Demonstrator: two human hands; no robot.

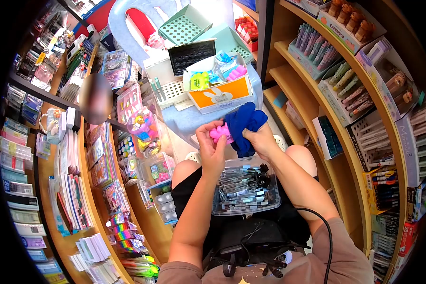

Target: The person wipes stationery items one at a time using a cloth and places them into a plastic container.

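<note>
My left hand point(209, 146) is closed on a small pink, bumpy toy-like piece point(221, 133), pinched between thumb and fingers. A bunched dark blue cloth point(244, 121) is gripped in my right hand point(265, 141) and touches the pink piece. Just beyond my hands stands an orange and white box point(221, 97) with a rabbit print. In it lie a similar yellow-green piece point(199, 81), a similar pink piece point(236, 72) and blue wrappers point(226, 59). Below my hands, a clear plastic bin point(246, 209) full of pens point(246, 184) rests at my lap.
A pale blue plastic chair point(182, 124) holds the box, mint perforated trays point(184, 26) and a black tray point(192, 56). Curved wooden shelves with pens point(315, 45) rise at right. Notebooks point(68, 156) and packets crowd the left shelves. A black cable point(327, 227) crosses near my right arm.
</note>
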